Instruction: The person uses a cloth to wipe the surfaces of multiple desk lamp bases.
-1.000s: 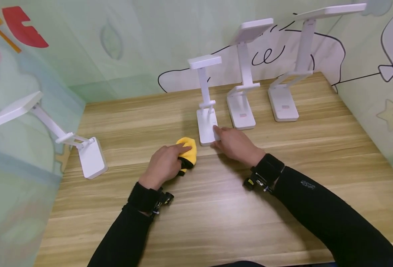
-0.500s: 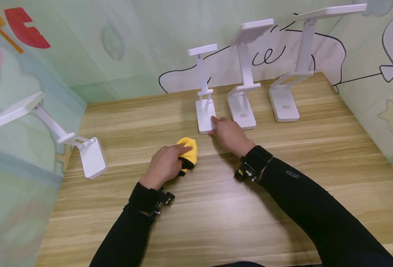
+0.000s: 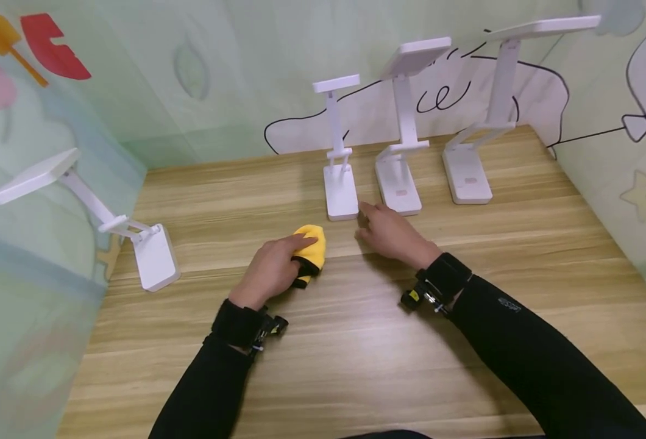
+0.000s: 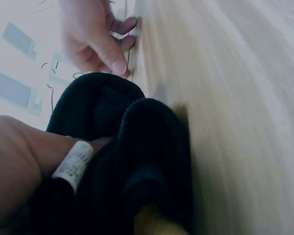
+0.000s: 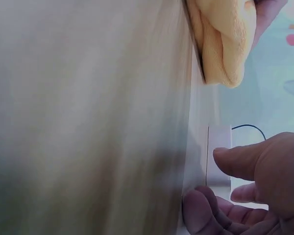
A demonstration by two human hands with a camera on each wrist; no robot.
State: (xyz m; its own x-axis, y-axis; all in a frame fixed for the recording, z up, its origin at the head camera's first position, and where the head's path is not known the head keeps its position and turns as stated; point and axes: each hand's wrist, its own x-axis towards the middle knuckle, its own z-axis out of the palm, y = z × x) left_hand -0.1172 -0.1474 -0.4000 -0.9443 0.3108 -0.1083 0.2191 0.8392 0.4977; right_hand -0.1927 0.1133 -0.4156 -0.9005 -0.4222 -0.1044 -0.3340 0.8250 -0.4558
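Folded in my left hand (image 3: 265, 271) is a yellow cloth (image 3: 312, 245) with black edging, held low over the table. Its dark side fills much of the left wrist view, where a white tag (image 4: 74, 165) shows. My right hand (image 3: 395, 236) is just right of the front corner of a small white desk lamp (image 3: 342, 196), fingers loosely bent and holding nothing. In the right wrist view, the thumb (image 5: 242, 161) appears in front of the lamp's base (image 5: 219, 142). That lamp stands upright, its head raised near the back wall.
Two taller white desk lamps, a middle one (image 3: 398, 189) and a far-right one (image 3: 467, 177), stand in line to the right. Another white lamp (image 3: 156, 259) stands by the left wall, angled. Printed cloth walls (image 3: 235, 91) enclose the wooden table (image 3: 356, 366).
The right hand pushed the small lamp back toward the wall, then let go of it and drew away to the right. The left hand stays in place with the cloth.
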